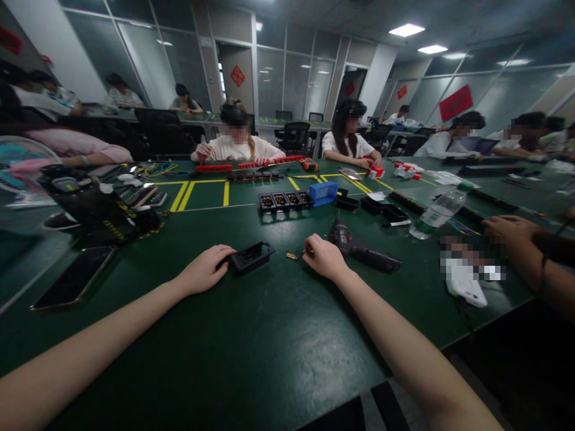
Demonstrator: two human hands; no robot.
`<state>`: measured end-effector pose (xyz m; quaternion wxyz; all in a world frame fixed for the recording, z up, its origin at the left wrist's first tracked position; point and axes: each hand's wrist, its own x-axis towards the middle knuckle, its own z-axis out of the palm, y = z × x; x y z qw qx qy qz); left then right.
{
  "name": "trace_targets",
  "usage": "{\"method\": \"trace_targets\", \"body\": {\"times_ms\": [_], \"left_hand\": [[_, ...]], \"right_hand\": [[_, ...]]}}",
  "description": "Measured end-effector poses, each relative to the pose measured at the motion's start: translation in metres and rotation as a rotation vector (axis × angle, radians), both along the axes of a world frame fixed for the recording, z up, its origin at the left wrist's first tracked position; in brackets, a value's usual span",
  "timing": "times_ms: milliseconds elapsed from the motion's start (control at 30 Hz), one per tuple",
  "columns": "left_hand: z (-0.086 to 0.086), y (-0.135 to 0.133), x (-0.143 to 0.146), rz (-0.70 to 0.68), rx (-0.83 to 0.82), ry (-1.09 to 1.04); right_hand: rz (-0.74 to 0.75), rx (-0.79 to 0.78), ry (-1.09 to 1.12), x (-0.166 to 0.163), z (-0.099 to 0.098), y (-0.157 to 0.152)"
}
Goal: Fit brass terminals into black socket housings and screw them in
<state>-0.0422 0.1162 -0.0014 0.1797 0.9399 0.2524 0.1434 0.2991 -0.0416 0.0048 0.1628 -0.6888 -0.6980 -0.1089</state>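
My left hand (pixel 207 268) grips the left end of a black plastic housing (pixel 252 260), a rectangular frame with an open middle, which rests on the green table. Right of the housing lies a small brass-coloured metal part (pixel 291 255). My right hand (pixel 327 257) is closed, thumb and fingers together, with a bit of brass-coloured metal showing at the fingertips; its shape is mostly hidden. Just beyond that hand a black cordless drill (pixel 366 251) lies on its side, its bit pointing away from me.
Ahead stand a black tray of filled housings (pixel 285 202) and a blue bin (pixel 323 194). A water bottle (pixel 438 212) leans at the right, near a co-worker's hand (pixel 512 239). On the left lies a phone (pixel 74 278). Several people sit around the tables.
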Motion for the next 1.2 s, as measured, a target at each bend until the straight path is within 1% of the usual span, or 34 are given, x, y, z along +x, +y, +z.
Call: {"method": "trace_targets", "body": {"times_ms": [300, 567, 833, 1200], "left_hand": [[-0.002, 0.0013, -0.0007, -0.006, 0.007, 0.007], [-0.0008, 0.0, -0.001, -0.004, 0.018, 0.022], [-0.0031, 0.0017, -0.0004, -0.024, 0.044, 0.017], [-0.0053, 0.0034, -0.002, -0.027, 0.055, 0.001]], "right_hand": [[-0.004, 0.029, -0.021, -0.0007, -0.0002, -0.0008], [-0.012, -0.01, 0.007, -0.0006, 0.0004, -0.0011], [-0.024, -0.036, -0.013, -0.0019, 0.0013, -0.0018], [-0.01, -0.041, -0.004, -0.002, 0.0013, -0.0014]]}}
